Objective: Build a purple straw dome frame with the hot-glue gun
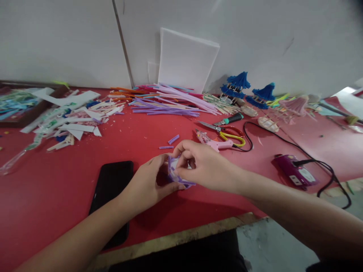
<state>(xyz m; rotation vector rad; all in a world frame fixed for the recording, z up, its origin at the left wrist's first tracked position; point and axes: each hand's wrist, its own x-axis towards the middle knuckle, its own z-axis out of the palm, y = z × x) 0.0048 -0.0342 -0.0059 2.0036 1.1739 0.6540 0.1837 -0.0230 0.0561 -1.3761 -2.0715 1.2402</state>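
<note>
A small craft piece [171, 169] with a white face and purple pipe-cleaner edging is held low over the red table. My left hand [149, 177] wraps its fingers and thumb round the outer side of it. The fingers of my right hand [208, 166] are curled in a pinch against the white face, hiding part of the piece. Whether they hold anything smaller there, I cannot make out. Two short bits of purple pipe cleaner [173, 139] lie just beyond the hands. A pink glue gun [218, 145] rests close behind my right hand.
Left of my hands lies a black phone [113, 181]. Scissors [232, 135] and a craft knife [231, 119] lie behind the glue gun, whose cord runs to a purple power socket [295, 172]. Pipe cleaners [170, 102], paper scraps [79, 113] and blue roofed models [234, 85] line the back.
</note>
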